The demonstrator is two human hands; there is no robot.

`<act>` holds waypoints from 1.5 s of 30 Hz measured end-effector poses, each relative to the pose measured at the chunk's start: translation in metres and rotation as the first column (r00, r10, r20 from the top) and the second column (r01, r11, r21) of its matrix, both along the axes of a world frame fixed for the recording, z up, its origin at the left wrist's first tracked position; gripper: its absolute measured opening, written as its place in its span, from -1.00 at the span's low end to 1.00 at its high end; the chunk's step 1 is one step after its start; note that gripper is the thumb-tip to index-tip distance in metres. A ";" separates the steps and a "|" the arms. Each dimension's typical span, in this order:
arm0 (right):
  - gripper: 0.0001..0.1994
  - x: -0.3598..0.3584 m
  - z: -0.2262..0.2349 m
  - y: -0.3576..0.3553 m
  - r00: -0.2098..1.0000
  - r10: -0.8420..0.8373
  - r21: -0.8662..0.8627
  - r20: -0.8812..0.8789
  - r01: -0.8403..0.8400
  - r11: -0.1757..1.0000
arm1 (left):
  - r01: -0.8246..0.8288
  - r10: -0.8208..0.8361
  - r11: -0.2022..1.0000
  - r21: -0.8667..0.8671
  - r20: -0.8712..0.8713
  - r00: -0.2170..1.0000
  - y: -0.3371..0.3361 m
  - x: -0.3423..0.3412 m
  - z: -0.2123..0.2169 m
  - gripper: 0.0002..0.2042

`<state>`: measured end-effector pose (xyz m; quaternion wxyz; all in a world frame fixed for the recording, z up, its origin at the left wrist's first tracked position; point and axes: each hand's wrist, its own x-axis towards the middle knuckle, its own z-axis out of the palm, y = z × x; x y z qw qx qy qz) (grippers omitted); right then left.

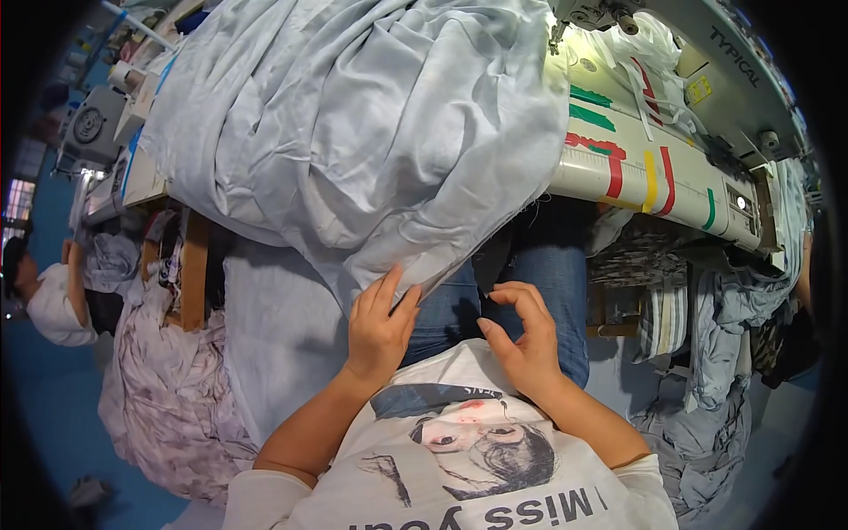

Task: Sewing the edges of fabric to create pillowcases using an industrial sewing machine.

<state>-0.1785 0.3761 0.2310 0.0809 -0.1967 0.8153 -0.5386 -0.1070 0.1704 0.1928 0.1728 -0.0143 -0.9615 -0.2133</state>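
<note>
A seated person's left hand (380, 327) lies flat, fingers spread, on the hanging edge of a large pale blue-grey fabric (353, 132) heaped across the sewing table (618, 168). The right hand (523, 340) hovers over the lap, fingers curled, empty. No fabric sits under the sewing machine (707, 62) yet.

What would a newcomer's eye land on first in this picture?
First, the big heap of pale blue-grey fabric, piled over the sewing table and spilling off its front edge toward the lap. Next, the strips of red, green and yellow tape on the table's right part. Below, the left hand touches the fabric's hanging edge, while the right hand curls beside it, empty.
</note>
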 end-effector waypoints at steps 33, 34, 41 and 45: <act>-0.84 -0.013 0.066 -0.016 0.938 0.215 -0.153 -0.272 -0.263 0.953 | -0.178 0.178 0.984 0.033 0.007 0.984 -0.052 0.036 0.178 -0.89; -0.84 -0.014 0.067 -0.020 0.937 0.221 -0.154 -0.272 -0.269 0.951 | -0.200 0.200 0.979 0.025 0.000 0.980 -0.053 0.036 0.176 -0.90; -0.80 -0.018 0.080 -0.044 0.892 0.284 -0.123 -0.352 -0.345 0.931 | -0.253 0.260 0.959 0.128 -0.034 0.965 -0.052 0.042 0.169 -0.92; -0.72 -0.028 0.096 -0.063 0.809 0.233 -0.083 -0.539 -0.327 0.941 | -0.309 0.339 0.935 0.177 -0.178 0.924 -0.044 0.044 0.165 -0.90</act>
